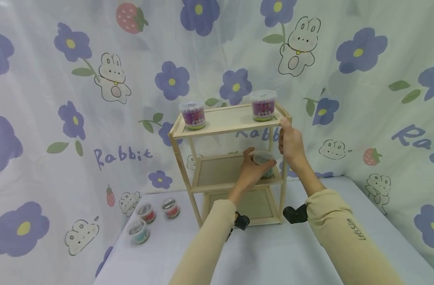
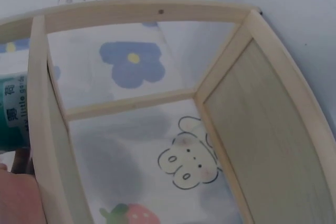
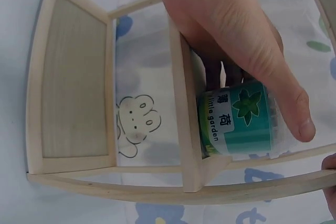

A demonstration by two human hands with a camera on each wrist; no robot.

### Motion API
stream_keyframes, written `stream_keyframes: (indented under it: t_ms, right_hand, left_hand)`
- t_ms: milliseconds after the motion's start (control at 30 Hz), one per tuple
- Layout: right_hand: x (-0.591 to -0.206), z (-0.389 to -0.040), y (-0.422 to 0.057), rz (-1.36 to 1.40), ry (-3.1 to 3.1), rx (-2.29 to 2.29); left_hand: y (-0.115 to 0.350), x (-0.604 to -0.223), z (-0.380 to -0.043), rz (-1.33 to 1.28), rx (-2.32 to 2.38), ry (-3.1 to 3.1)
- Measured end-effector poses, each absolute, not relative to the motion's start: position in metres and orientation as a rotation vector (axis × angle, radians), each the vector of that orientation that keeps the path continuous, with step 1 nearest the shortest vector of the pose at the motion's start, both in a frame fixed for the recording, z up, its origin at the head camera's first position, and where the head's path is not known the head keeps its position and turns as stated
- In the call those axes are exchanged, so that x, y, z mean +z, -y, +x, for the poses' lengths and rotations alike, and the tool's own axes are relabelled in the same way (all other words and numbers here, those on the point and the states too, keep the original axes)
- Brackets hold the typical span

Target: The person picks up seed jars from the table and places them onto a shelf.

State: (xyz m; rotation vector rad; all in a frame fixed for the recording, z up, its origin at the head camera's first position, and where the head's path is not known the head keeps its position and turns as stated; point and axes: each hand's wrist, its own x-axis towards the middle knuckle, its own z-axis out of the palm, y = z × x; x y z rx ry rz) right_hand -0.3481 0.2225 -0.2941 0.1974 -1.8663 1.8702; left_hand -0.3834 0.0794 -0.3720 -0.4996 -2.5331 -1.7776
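The left hand (image 1: pixel 251 170) clamps curled fingers round a teal-labelled plastic cup (image 3: pixel 247 127); the right hand (image 1: pixel 291 145) grips a pale wooden rack (image 1: pixel 225 119) at two o'clock.

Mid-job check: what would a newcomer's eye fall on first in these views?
Probably the pale three-tier wooden shelf in the middle of the head view, with two purple cups on its top tier. Next, the teal cup at the middle tier's right end, in the left hand's grip, while the right hand holds the shelf's right side. The rabbit-and-flower backdrop also stands out.
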Motion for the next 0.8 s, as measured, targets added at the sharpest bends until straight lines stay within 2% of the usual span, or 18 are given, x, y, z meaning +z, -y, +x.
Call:
stream_keyframes:
  t_ms: [800]
  right_hand:
    - [-0.293, -0.346, -0.222, 0.193, 1.877, 1.82]
  left_hand:
    - [-0.01, -0.375, -0.363, -0.657, -1.886, 2.426]
